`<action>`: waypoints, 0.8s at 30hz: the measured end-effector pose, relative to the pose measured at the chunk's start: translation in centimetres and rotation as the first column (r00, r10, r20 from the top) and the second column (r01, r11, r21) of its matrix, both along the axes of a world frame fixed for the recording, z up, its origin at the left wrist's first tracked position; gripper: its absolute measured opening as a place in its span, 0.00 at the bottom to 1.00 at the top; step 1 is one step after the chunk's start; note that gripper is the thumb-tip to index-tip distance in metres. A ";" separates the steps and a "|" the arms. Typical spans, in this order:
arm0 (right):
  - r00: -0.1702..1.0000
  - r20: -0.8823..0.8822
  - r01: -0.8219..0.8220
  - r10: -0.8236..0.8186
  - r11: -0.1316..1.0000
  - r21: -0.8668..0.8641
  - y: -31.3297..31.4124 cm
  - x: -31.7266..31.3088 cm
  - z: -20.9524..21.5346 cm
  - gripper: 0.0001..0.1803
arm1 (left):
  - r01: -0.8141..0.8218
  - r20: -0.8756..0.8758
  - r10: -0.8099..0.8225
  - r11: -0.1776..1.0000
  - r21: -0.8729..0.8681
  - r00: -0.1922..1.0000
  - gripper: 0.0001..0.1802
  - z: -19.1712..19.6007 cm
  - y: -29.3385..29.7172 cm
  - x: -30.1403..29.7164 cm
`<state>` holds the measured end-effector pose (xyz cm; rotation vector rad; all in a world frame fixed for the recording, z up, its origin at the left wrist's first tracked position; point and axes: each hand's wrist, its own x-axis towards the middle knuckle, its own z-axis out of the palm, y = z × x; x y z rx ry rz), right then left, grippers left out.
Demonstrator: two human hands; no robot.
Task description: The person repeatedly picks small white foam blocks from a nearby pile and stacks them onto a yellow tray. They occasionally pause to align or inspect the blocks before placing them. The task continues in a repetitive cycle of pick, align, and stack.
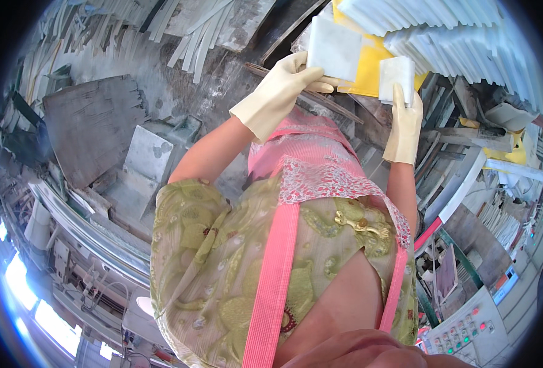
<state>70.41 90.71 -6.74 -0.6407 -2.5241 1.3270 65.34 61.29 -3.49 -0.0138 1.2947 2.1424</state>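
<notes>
Both of my hands wear cream rubber gloves and are raised in front of my pink apron. My left hand (280, 92) grips a square white stone tile (334, 49) by its lower left edge, thumb in front. In my right hand (404, 126) is a small stack of white tiles (395, 76), pinched at its lower edge with a finger lying along the front. The two hands are apart. Behind the tiles lies a yellow sheet (369, 67). Long rows of white tiles (461, 46) stand on edge just beyond it.
Loose wooden planks (467, 138) lie to the right of my right hand. A weathered board (91, 129) leans at the left, near a metal rail (94, 227). Thin pale strips (204, 37) are piled at the far left. A button panel (467, 328) stands low right.
</notes>
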 end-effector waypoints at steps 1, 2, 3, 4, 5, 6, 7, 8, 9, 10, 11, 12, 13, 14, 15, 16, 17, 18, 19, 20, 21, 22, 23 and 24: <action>1.000 -0.011 -0.002 0.002 0.999 -0.042 0.1 0.0 -0.2 0.24 | -0.009 -0.007 0.009 1.000 -0.015 1.000 0.20 0.3 0.0 0.2; 1.000 -0.021 -0.003 0.002 0.997 -0.083 0.3 0.1 -0.3 0.24 | -0.024 -0.024 0.023 0.999 -0.024 0.999 0.21 0.5 0.0 0.5; 0.999 -0.038 -0.022 0.018 0.992 -0.122 0.4 0.1 -0.4 0.24 | -0.037 -0.041 0.036 0.999 -0.033 0.998 0.21 0.6 0.0 0.6; 1.000 -0.026 -0.010 0.007 0.994 -0.109 0.5 0.1 -0.4 0.24 | -0.039 -0.051 0.036 0.998 -0.052 0.998 0.22 0.8 0.0 0.7; 1.000 -0.022 -0.015 0.013 0.995 -0.094 0.5 0.1 -0.4 0.23 | -0.040 -0.062 0.036 0.997 -0.070 0.997 0.22 0.8 -0.1 0.8; 1.000 -0.020 -0.020 0.019 0.997 -0.069 0.6 0.1 -0.3 0.23 | -0.041 -0.073 0.035 0.995 -0.088 0.997 0.23 0.9 -0.2 0.9; 0.999 -0.028 -0.035 0.034 0.999 -0.041 0.5 0.0 -0.3 0.23 | -0.040 -0.048 0.036 0.995 -0.095 0.998 0.24 0.9 -0.3 0.9; 0.998 -0.039 -0.048 0.048 0.999 -0.004 0.5 0.0 -0.2 0.23 | -0.038 -0.024 0.035 0.994 -0.101 0.999 0.24 0.9 -0.4 1.0; 0.997 -0.051 -0.059 0.061 0.998 0.033 0.4 0.0 0.0 0.23 | -0.040 -0.015 0.039 0.994 -0.106 0.999 0.25 1.0 -0.6 1.1; 0.997 -0.041 -0.056 0.058 0.997 0.045 0.3 -0.1 0.1 0.23 | -0.035 -0.005 0.034 0.992 -0.123 0.999 0.26 1.1 -0.7 1.1; 0.998 -0.032 -0.052 0.054 0.997 0.058 0.2 0.0 0.2 0.23 | -0.035 -0.010 0.034 0.990 -0.138 0.999 0.27 1.1 -0.7 1.2; 0.998 -0.036 -0.039 0.042 0.996 0.075 0.0 0.0 0.3 0.23 | -0.028 -0.002 0.028 0.983 -0.183 1.000 0.28 1.1 -0.8 1.1; 0.999 -0.027 -0.031 0.032 0.999 0.025 -0.1 0.1 0.4 0.23 | -0.035 0.007 0.037 0.978 -0.207 0.999 0.29 1.1 -0.7 1.0; 0.999 -0.031 -0.016 0.015 1.000 -0.021 -0.3 0.1 0.4 0.23 | -0.033 0.029 0.042 0.965 -0.262 0.999 0.30 1.0 -0.5 0.7; 1.000 -0.030 -0.008 0.006 0.998 -0.062 -0.4 0.1 0.5 0.23 | -0.026 0.018 0.032 0.961 -0.277 0.999 0.31 0.8 -0.4 0.3; 0.999 -0.033 0.001 -0.003 0.997 -0.080 -0.5 0.2 0.5 0.23 | -0.006 -0.007 0.004 0.964 -0.266 1.000 0.31 0.6 -0.2 -0.7; 1.000 -0.028 -0.003 0.000 0.996 -0.094 -0.6 0.1 0.5 0.23 | 0.013 -0.020 -0.020 0.960 -0.281 1.000 0.31 0.4 -0.1 -1.3; 1.000 -0.024 -0.009 0.007 0.994 -0.108 -0.6 0.1 0.5 0.23 | 0.023 -0.030 -0.035 0.947 -0.321 0.999 0.30 0.2 0.0 -2.1; 0.998 -0.058 -0.027 0.023 0.998 -0.062 -0.6 0.0 0.4 0.23 | 0.052 0.007 -0.052 0.950 -0.307 0.999 0.28 0.0 0.1 -2.9; 0.998 -0.060 -0.029 0.026 0.999 -0.046 -0.6 -0.1 0.4 0.23 | 0.016 0.100 0.009 0.969 -0.248 0.995 0.27 -0.1 0.5 -3.7; 0.997 -0.068 -0.029 0.028 0.999 -0.026 -0.6 -0.1 0.3 0.24 | 0.012 0.120 0.015 0.976 -0.219 0.993 0.27 -0.1 0.4 -4.4; 0.997 -0.077 -0.027 0.027 1.000 -0.008 -0.6 -0.2 0.3 0.24 | 0.020 0.162 0.017 0.975 -0.223 0.987 0.28 0.0 0.5 -5.0; 0.999 -0.047 0.003 -0.003 1.000 0.006 -0.6 -0.2 0.3 0.25 | 0.052 0.159 -0.015 0.972 -0.231 0.987 0.30 0.2 0.4 -5.7; 0.999 -0.045 0.008 -0.009 1.000 -0.015 -0.6 -0.3 0.2 0.25 | 0.089 0.130 -0.051 0.948 -0.307 0.990 0.31 0.5 0.4 -6.1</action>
